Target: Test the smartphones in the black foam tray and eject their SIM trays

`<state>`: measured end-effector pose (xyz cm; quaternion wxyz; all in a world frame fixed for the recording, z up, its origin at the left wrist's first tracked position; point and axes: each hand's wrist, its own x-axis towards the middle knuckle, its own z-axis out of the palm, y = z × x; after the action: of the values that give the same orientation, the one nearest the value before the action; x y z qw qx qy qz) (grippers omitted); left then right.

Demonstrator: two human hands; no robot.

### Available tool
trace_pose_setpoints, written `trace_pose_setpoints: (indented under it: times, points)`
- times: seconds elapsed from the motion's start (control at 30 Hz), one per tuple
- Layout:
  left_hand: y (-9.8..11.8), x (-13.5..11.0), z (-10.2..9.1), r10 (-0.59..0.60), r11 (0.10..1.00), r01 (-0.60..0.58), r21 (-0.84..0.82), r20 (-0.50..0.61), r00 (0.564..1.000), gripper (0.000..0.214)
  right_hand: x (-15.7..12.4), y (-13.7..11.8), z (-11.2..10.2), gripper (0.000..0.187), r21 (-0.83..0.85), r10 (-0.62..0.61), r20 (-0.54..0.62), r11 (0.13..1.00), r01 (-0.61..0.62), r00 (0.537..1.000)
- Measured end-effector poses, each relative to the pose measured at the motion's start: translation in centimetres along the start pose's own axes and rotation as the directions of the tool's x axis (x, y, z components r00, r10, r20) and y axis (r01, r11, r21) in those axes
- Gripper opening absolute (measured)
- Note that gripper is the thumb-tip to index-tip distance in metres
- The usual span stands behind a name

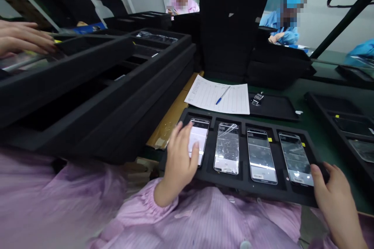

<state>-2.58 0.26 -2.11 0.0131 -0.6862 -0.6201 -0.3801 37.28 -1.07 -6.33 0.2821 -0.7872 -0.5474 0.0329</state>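
Note:
A black foam tray [263, 192] lies in front of me on the green table with several phones in its slots. My left hand [179, 159] rests on the leftmost phone [201, 134], fingers spread over its lit screen. The second phone [227, 148] has a loose film peeling at its top. Two more phones [261, 155] [295, 158] lie to the right. My right hand [336, 198] grips the tray's near right corner, thumb on the rim beside the rightmost phone. Both my sleeves are pink.
Stacked black foam trays [102, 85] fill the left side; another person's hand [23, 39] reaches over them. A printed form [204, 93] with a blue pen [222, 95] lies behind my tray, beside a black mat [274, 107]. Another tray [344, 124] sits right. Co-workers sit beyond.

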Motion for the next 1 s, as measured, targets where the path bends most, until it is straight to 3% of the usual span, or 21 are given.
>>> trace_pose_setpoints:
  times: [0.07, 0.13, 0.23, 0.43, 0.6, 0.87, 1.0]
  points:
    - [-1.3, 0.5, -0.3, -0.007, 0.998, 0.012, 0.062, -0.086, 0.996, 0.047, 0.9, 0.0, 0.0, 0.093, 0.008, -0.04, -0.002, 0.999, 0.04, 0.999]
    - [-2.1, 0.9, -0.3, -0.042, 0.995, 0.05, 0.082, -0.097, 0.994, 0.043, 1.8, -0.5, 0.0, 0.09, 0.005, -0.078, -0.036, 0.997, 0.078, 0.996]
    - [-2.4, 1.1, 0.1, -0.115, 0.992, 0.118, 0.046, -0.065, 0.991, 0.04, 2.5, -1.8, 0.6, 0.088, 0.015, -0.126, -0.111, 0.992, 0.129, 0.986]
    - [-2.5, 1.2, 0.3, -0.144, 0.989, 0.145, 0.012, -0.059, 0.988, 0.039, 2.3, -2.7, 2.1, 0.093, 0.022, -0.149, -0.051, 0.988, 0.151, 0.987]
    - [-2.6, 1.5, 0.3, -0.133, 0.991, 0.134, 0.028, -0.033, 0.991, 0.041, 1.8, -2.8, 2.0, 0.087, 0.044, -0.107, -0.035, 0.993, 0.108, 0.994]
    - [-3.6, 1.7, 1.3, -0.286, 0.958, 0.283, 0.051, 0.054, 0.957, 0.05, 1.9, -2.8, 1.9, 0.075, 0.075, -0.138, -0.026, 0.987, 0.139, 0.99]
    - [-3.8, 2.0, 1.5, -0.298, 0.954, 0.295, 0.048, 0.078, 0.951, 0.054, 2.2, -2.8, 1.9, 0.076, 0.09, -0.137, -0.022, 0.986, 0.139, 0.99]
